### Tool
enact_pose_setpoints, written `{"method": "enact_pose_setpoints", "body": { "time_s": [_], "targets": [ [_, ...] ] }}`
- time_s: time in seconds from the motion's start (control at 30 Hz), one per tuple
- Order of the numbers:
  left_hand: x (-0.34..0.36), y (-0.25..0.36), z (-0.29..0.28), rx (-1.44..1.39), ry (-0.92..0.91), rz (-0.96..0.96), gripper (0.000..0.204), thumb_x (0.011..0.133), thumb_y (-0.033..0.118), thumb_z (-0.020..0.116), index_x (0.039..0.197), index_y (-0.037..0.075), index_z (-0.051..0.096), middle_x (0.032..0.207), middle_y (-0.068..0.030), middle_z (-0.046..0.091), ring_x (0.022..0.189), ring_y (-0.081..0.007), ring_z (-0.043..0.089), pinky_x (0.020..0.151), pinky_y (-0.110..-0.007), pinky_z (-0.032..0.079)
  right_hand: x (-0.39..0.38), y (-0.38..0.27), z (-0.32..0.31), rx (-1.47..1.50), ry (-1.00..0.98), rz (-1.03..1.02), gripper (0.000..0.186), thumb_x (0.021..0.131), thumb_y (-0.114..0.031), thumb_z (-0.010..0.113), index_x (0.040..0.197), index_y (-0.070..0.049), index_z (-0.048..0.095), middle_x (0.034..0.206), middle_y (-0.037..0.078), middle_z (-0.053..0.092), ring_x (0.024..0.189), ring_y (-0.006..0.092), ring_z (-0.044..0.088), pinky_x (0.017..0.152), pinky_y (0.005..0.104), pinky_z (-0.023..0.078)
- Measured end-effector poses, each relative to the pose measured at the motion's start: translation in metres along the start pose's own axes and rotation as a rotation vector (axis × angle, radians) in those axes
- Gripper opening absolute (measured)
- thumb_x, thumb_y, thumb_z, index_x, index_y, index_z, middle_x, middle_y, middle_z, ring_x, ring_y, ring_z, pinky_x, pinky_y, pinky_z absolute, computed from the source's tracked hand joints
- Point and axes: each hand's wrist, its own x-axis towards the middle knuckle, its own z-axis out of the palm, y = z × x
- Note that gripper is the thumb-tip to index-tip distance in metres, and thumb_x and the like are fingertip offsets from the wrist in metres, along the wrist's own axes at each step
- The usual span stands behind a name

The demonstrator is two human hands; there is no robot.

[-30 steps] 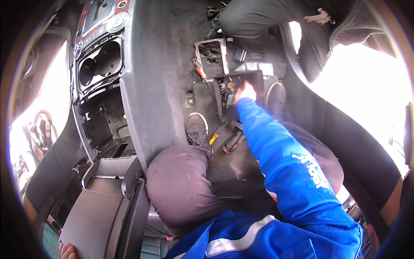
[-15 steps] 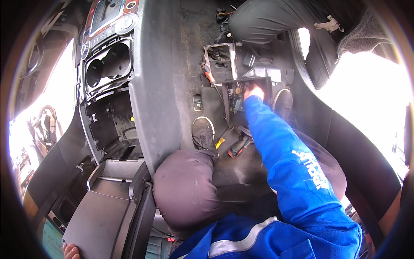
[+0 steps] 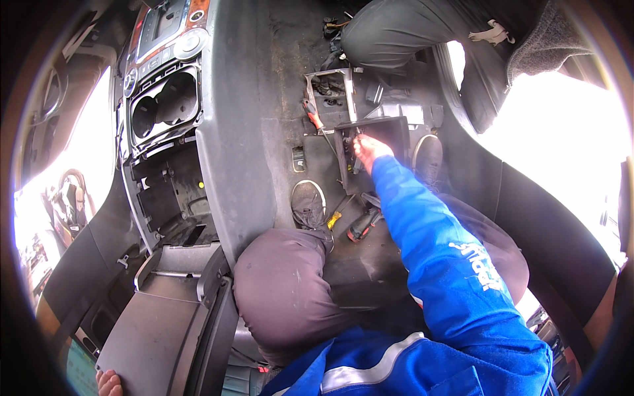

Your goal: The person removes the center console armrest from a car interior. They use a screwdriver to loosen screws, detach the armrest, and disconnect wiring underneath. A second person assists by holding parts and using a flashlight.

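Observation:
Reaching down in its blue sleeve, my right hand (image 3: 372, 150) is over the black open box (image 3: 393, 132) on the car floor. Its fingers are closed together among small parts in the box; what they hold, if anything, is too small to make out. At the lower left, the fingers of my left hand (image 3: 109, 383) are curled over the outer edge of the grey armrest lid (image 3: 155, 330). The rest of that hand is hidden. Ahead of the lid lies the open console compartment (image 3: 173, 188), with its inside showing.
A red-handled screwdriver (image 3: 313, 116) leans by the box, beside a rectangular trim frame (image 3: 350, 92). Near my shoe (image 3: 308, 201) lie a yellow-handled tool (image 3: 335, 219) and a red-and-black tool (image 3: 360, 228). Another person's dark-trousered leg (image 3: 396, 33) is at the top right.
My right hand has moved left and slightly toward me within the box, and more of it shows. My left hand stays on the armrest lid. The view has shifted slightly.

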Motion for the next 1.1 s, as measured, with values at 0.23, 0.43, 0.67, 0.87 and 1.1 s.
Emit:
{"method": "enact_pose_setpoints", "body": {
  "time_s": [0.23,0.43,0.67,0.87,1.1],
  "targets": [
    [-0.002,-0.002,0.003,0.026,0.013,0.031,0.035,0.095,0.009,0.037,0.082,-0.011,0.063,0.082,-0.0217,0.065,0.077,-0.0327,0.063,0.084,-0.048,0.051,-0.009,-0.002,-0.001,0.26,-0.127,0.105,0.031,0.085,0.0,0.057,0.115,0.009,0.055,0.099,0.021,0.064,0.086,0.0287,0.065,0.079,0.0372,0.056],
    [-0.001,-0.003,0.007,0.025,0.065,0.076,0.031,0.093,0.008,0.041,0.08,-0.011,0.062,0.078,-0.0214,0.065,0.072,-0.0315,0.064,0.078,-0.046,0.053,-0.017,-0.004,0.001,0.199,-0.166,0.065,0.034,0.085,0.003,0.057,0.118,0.009,0.054,0.1,0.022,0.064,0.09,0.0294,0.065,0.08,0.0365,0.056],
    [0.0,-0.003,0.008,0.022,0.074,0.082,0.031,0.092,0.008,0.042,0.08,-0.011,0.062,0.077,-0.0216,0.065,0.071,-0.0315,0.064,0.076,-0.046,0.053,-0.015,-0.002,-0.005,-0.046,0.031,0.037,0.025,0.084,0.0,0.064,0.108,0.003,0.061,0.089,0.013,0.067,0.075,0.0204,0.065,0.068,0.0302,0.056],
    [0.001,-0.004,0.006,-0.01,0.064,0.056,0.032,0.093,0.009,0.041,0.08,-0.011,0.062,0.077,-0.0218,0.065,0.071,-0.0318,0.064,0.075,-0.046,0.053,-0.003,0.001,-0.01,-0.805,0.439,-0.097,0.028,0.075,-0.011,0.076,0.1,-0.002,0.067,0.076,0.007,0.068,0.07,0.0164,0.065,0.064,0.0283,0.053],
    [0.0,-0.004,0.008,0.045,0.079,0.083,0.032,0.093,0.009,0.041,0.079,-0.011,0.062,0.076,-0.0221,0.064,0.071,-0.0323,0.063,0.078,-0.046,0.051,-0.01,-0.008,0.014,-1.218,0.451,-0.28,0.036,0.077,-0.032,0.074,0.104,-0.008,0.07,0.096,0.01,0.071,0.087,0.02,0.068,0.084,0.0319,0.052]
  ]
}}
